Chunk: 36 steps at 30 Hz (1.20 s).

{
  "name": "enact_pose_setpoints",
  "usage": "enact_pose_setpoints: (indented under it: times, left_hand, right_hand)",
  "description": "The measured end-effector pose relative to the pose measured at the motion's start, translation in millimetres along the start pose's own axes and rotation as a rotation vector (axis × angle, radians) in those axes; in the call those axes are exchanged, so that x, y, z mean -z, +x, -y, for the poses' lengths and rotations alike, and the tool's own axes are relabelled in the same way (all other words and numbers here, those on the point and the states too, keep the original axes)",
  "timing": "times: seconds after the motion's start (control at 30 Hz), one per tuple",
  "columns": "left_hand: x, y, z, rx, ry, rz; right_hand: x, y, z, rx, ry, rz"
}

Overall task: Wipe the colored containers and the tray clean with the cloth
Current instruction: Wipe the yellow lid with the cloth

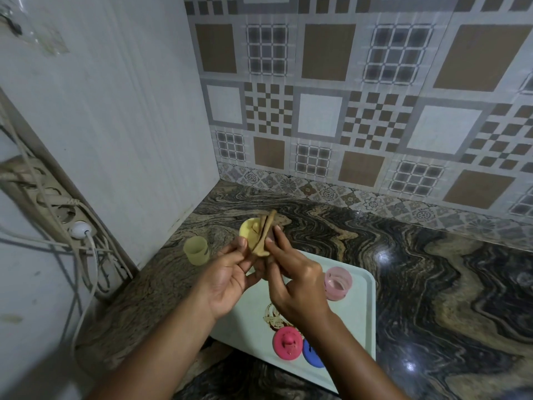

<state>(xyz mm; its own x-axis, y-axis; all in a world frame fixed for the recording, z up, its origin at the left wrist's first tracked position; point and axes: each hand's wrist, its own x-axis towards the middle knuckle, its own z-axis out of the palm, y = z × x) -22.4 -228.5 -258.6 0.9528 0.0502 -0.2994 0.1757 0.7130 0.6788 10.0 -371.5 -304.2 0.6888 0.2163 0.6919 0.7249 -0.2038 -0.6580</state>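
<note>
My left hand (227,272) holds a round yellow lid (248,228) up above the counter. My right hand (297,284) pinches a tan cloth (264,236) and presses it against the lid's right side. A yellow container (196,251) stands open on the counter to the left of my hands. The pale green tray (360,321) lies below my hands with a brown stain (272,317) on it. On the tray stand a pink container (338,282), a pink lid (288,343) and a blue lid (313,353), the blue one partly hidden by my right forearm.
The marbled stone counter (432,269) runs to the right of the tray. Tiled walls close the corner behind. A power strip (62,209) with a white plug and hanging cables sits on the left wall.
</note>
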Motion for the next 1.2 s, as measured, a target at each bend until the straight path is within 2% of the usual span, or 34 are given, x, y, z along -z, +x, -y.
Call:
enact_pose_setpoints:
  times: [0.3, 0.53, 0.63, 0.8, 0.9, 1.07, 1.2]
  left_hand:
    - [-1.2, -6.5, -12.3, 0.102, 0.127, 0.053]
    - [-7.6, -1.0, 0.1, 0.009, -0.02, -0.012]
    - [-6.5, -2.1, -2.2, 0.051, -0.012, 0.013]
    - [-2.2, -3.5, -7.5, 0.124, 0.139, 0.036]
    - [-3.7, -4.0, -4.6, 0.1, 0.151, 0.062]
    - [-3.5, 1.2, 3.2, 0.025, 0.043, -0.02]
    - [-1.8, -0.6, 2.3, 0.049, 0.068, 0.006]
  right_hand:
    - [15.3, 18.8, -0.8, -0.055, 0.033, -0.007]
    - [4.8, 11.5, -3.7, -0.028, 0.025, 0.011]
    - [6.8, 7.2, -5.2, -0.054, 0.041, -0.009]
    - [14.4, 14.5, -2.9, -0.123, 0.08, -0.006]
    - [13.8, 18.8, -4.6, -0.118, 0.07, -0.021]
    - [5.7, 10.4, -4.6, -0.079, 0.046, 0.0]
    - [6.0, 3.4, -6.9, -0.099, 0.044, 0.004]
